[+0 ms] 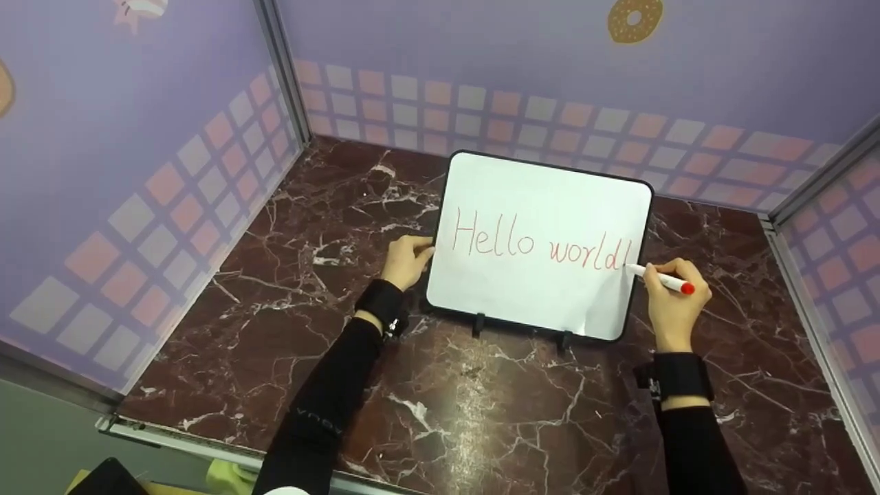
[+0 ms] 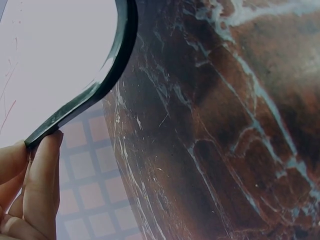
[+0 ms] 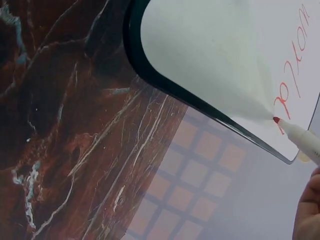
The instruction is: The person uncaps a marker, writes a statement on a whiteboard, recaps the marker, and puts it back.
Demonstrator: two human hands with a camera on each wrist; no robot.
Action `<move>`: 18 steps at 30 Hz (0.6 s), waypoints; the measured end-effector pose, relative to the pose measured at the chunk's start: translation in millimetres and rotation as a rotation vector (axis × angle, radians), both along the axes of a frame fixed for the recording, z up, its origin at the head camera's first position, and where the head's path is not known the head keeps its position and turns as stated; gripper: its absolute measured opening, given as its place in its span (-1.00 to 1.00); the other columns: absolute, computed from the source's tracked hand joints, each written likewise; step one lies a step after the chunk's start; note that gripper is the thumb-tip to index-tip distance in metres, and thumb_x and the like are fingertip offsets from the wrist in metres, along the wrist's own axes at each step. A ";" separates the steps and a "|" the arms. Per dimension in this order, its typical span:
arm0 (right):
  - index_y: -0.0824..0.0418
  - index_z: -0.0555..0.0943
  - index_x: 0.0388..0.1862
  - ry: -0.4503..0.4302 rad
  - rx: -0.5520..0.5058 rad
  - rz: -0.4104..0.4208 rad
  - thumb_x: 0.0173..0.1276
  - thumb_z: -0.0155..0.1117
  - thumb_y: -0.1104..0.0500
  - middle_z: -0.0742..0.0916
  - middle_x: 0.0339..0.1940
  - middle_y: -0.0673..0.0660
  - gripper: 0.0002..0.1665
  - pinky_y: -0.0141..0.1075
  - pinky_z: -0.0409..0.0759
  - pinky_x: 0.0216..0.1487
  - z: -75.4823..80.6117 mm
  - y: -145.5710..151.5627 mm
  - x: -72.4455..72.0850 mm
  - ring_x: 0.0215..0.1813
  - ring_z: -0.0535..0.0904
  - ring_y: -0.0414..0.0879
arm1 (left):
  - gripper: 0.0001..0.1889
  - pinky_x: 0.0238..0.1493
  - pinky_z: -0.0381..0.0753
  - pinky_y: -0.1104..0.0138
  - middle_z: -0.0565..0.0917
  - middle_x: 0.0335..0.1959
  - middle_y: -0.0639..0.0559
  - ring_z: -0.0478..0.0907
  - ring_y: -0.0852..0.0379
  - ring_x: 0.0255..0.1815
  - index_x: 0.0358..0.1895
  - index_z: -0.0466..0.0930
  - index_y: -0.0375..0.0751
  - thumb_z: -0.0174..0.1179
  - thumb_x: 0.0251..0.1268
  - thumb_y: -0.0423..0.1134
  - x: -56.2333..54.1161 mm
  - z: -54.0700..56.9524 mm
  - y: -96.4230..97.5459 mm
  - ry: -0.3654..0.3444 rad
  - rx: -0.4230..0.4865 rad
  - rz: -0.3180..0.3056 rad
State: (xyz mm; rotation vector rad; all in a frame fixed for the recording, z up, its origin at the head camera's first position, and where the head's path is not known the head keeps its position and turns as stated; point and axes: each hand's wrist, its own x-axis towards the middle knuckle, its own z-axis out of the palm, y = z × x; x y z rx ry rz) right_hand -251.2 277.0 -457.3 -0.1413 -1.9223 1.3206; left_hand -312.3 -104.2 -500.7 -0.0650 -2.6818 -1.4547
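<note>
Left of centre in the head view, the left hand [image 1: 407,260] pinches the left edge of the whiteboard [image 1: 543,206], its fingers [image 2: 37,190] curled against the black frame, as the left wrist view shows. The whiteboard stands tilted on two small black feet [image 1: 478,324] in the middle of the marble table [image 1: 289,289], with "Hello world!" written on it in red. At centre right, the right hand [image 1: 670,302] grips a red marker [image 1: 663,280], whose tip touches the whiteboard near its right edge, just after the last letters.
</note>
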 end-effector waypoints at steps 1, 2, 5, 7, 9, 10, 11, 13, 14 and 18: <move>0.61 0.54 -0.54 0.005 0.001 -0.002 0.14 0.29 0.49 0.57 -0.59 -0.25 -0.84 -0.57 0.45 -0.43 0.8 -0.1 0.8 -0.52 0.46 -0.38 | -0.69 -0.30 0.72 0.31 0.75 -0.14 -0.28 0.72 -0.26 -0.29 0.16 0.61 -0.38 0.15 0.42 -0.36 -0.5 0.5 0.1 0.002 0.000 0.002; 0.60 0.54 -0.55 0.011 0.003 -0.008 0.14 0.29 0.49 0.56 -0.60 -0.25 -0.85 -0.56 0.43 -0.43 1.2 0.1 1.4 -0.51 0.45 -0.38 | -0.69 -0.30 0.72 0.31 0.75 -0.14 -0.27 0.72 -0.26 -0.29 0.15 0.62 -0.38 0.15 0.42 -0.36 -0.9 1.0 0.3 0.003 -0.001 0.003; 0.59 0.52 -0.58 0.031 0.003 -0.029 0.12 0.27 0.51 0.54 -0.62 -0.27 -0.85 -0.54 0.39 -0.41 1.0 0.2 2.7 -0.51 0.42 -0.37 | -0.70 -0.33 0.71 0.33 0.76 -0.16 -0.28 0.73 -0.24 -0.31 0.14 0.62 -0.39 0.16 0.42 -0.37 -2.0 1.7 0.1 0.015 -0.004 0.002; 0.58 0.50 -0.60 0.040 0.007 -0.038 0.10 0.26 0.52 0.53 -0.63 -0.28 -0.85 -0.51 0.36 -0.40 1.3 -0.3 3.2 -0.51 0.40 -0.36 | -0.70 -0.35 0.70 0.34 0.76 -0.18 -0.28 0.73 -0.23 -0.34 0.13 0.63 -0.40 0.16 0.41 -0.37 -2.5 2.0 0.0 0.029 -0.009 0.000; 0.58 0.50 -0.60 0.044 0.011 -0.037 0.10 0.25 0.52 0.53 -0.63 -0.28 -0.85 -0.50 0.34 -0.39 2.5 -1.5 3.4 -0.50 0.39 -0.36 | -0.70 -0.36 0.69 0.34 0.75 -0.20 -0.30 0.72 -0.22 -0.35 0.12 0.63 -0.41 0.16 0.41 -0.37 -3.1 2.4 -0.2 0.041 -0.007 -0.002; 0.58 0.50 -0.60 0.045 0.012 -0.033 0.10 0.25 0.52 0.53 -0.62 -0.28 -0.85 -0.50 0.33 -0.39 3.1 -2.3 3.4 -0.50 0.39 -0.36 | -0.70 -0.36 0.69 0.34 0.75 -0.20 -0.31 0.72 -0.23 -0.36 0.12 0.63 -0.41 0.17 0.41 -0.37 -3.1 2.3 -0.5 0.042 -0.006 -0.002; 0.58 0.50 -0.60 0.044 0.015 -0.033 0.10 0.25 0.52 0.53 -0.63 -0.28 -0.85 -0.50 0.33 -0.39 2.9 -2.9 3.0 -0.50 0.38 -0.36 | -0.70 -0.36 0.69 0.34 0.75 -0.20 -0.31 0.72 -0.23 -0.35 0.12 0.63 -0.41 0.16 0.41 -0.37 -3.1 2.0 -0.7 0.040 -0.005 -0.002; 0.58 0.50 -0.60 0.040 0.024 -0.029 0.09 0.25 0.53 0.54 -0.62 -0.28 -0.85 -0.49 0.32 -0.39 1.8 -4.2 2.6 -0.50 0.38 -0.36 | -0.70 -0.36 0.70 0.33 0.75 -0.19 -0.32 0.72 -0.25 -0.34 0.12 0.63 -0.42 0.17 0.41 -0.37 -2.6 1.0 -1.2 0.037 -0.003 0.000; 0.58 0.50 -0.60 0.038 0.025 -0.028 0.09 0.25 0.53 0.54 -0.62 -0.27 -0.85 -0.49 0.31 -0.40 0.7 -4.6 2.3 -0.51 0.38 -0.36 | -0.70 -0.36 0.70 0.34 0.75 -0.19 -0.32 0.72 -0.25 -0.34 0.12 0.63 -0.42 0.17 0.41 -0.37 -2.4 0.4 -1.4 0.034 -0.002 0.001; 0.55 0.50 -0.62 0.035 0.038 -0.031 0.09 0.28 0.53 0.54 -0.61 -0.28 -0.84 -0.49 0.31 -0.41 -12.6 2.9 -5.7 -0.52 0.39 -0.36 | -0.71 -0.37 0.68 0.36 0.75 -0.22 -0.30 0.73 -0.25 -0.33 0.11 0.64 -0.42 0.17 0.40 -0.38 -1.8 -0.2 -1.2 0.036 0.002 0.002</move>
